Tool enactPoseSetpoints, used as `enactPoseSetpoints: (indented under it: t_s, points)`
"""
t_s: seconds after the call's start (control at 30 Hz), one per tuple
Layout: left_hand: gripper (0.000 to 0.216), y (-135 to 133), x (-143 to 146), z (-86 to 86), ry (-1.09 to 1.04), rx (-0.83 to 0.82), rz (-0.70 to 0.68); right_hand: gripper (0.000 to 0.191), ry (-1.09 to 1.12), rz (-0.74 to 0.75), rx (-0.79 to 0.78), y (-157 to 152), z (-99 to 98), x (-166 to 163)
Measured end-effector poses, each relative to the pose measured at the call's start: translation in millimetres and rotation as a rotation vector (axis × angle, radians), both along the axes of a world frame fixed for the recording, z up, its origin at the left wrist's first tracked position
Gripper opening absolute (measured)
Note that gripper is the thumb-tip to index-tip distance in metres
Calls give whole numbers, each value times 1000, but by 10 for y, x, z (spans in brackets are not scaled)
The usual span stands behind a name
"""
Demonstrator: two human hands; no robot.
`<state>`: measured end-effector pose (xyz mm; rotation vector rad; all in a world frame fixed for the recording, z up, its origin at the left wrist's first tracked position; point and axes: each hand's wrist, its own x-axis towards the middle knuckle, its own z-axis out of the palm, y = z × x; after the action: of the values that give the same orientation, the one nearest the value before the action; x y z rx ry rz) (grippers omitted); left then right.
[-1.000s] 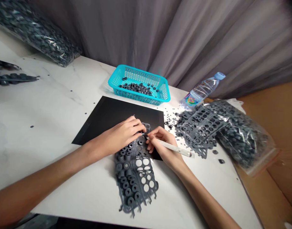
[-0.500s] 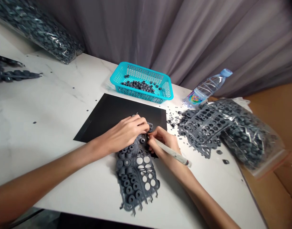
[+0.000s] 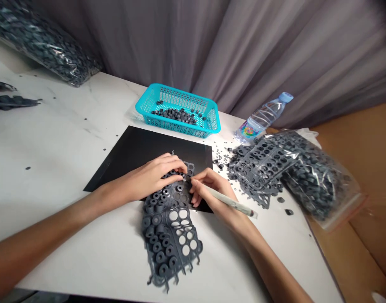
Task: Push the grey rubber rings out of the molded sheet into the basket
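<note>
A dark grey moulded rubber sheet (image 3: 180, 229) droops over the near side of a black mat (image 3: 149, 143). Round bushings stand along its left half, and open holes fill part of its right half. My left hand (image 3: 161, 172) lies across the upper part of the sheet, thumb and fingers closed on it around a bushing. In my right hand (image 3: 213, 185) is a slim, pale pen-like tool (image 3: 232, 201), gripped like a pencil. Its tip, close to my left fingertips, is too hidden to make out.
Behind the mat stands a turquoise basket (image 3: 177, 129) with loose dark parts. To the right are a water bottle (image 3: 262, 118), punched-out sheets (image 3: 259, 168) and a clear bag of parts (image 3: 319, 185). Another full bag (image 3: 51, 46) lies far left. Small scraps dot the white table (image 3: 63, 168).
The view has shifted slightly, moving most things left. My left fingers have drawn back a little, uncovering more of the sheet's upper end. My right hand still holds the tool.
</note>
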<state>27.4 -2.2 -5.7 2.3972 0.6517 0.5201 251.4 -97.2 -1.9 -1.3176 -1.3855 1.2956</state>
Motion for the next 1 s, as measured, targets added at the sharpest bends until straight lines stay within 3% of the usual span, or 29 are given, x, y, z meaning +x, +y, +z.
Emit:
enactPoseSetpoints:
  t_s: [0.3,0.63,1.0]
  points:
    - [12,-8,-1,-2,17,0,-4,24,-72,-37,25,56,28,1]
    - [20,-119,-4,34,20,107,5,5,-9,-80,22,81,-81,-81]
    - [22,-116,-1,6,-9,122,16,3,-31,-102,22,69,-124,-89]
